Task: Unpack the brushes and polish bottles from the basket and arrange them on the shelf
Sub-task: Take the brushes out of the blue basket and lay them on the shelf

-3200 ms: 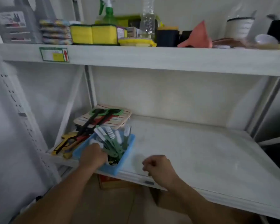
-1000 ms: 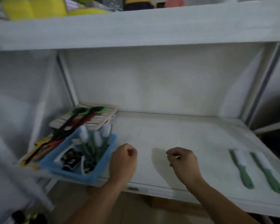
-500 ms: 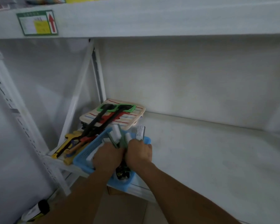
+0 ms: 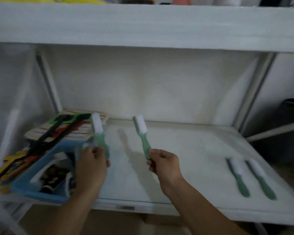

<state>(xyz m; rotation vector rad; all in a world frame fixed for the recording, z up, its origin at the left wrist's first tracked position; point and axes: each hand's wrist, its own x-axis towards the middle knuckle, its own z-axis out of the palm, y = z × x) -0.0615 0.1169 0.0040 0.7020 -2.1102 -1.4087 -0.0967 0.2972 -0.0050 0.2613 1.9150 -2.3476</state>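
Observation:
My left hand (image 4: 92,165) grips a green brush with white bristles (image 4: 98,131), held upright just above the right end of the blue basket (image 4: 32,189). My right hand (image 4: 163,164) holds a second green brush (image 4: 142,133) upright over the middle of the white shelf (image 4: 185,150). Two more green brushes (image 4: 238,175) (image 4: 260,178) lie side by side on the shelf at the right. Dark items and white pieces remain inside the basket; I cannot tell what they are.
A striped board with black, green and red tools (image 4: 63,128) lies behind the basket at the left. The upper shelf (image 4: 143,26) overhangs close above. A slanted white post (image 4: 47,82) stands at the left, and another upright (image 4: 255,89) at the right.
Both hands were down in the basket half a second ago. Each has lifted out a green brush, and my right hand has moved right over the shelf.

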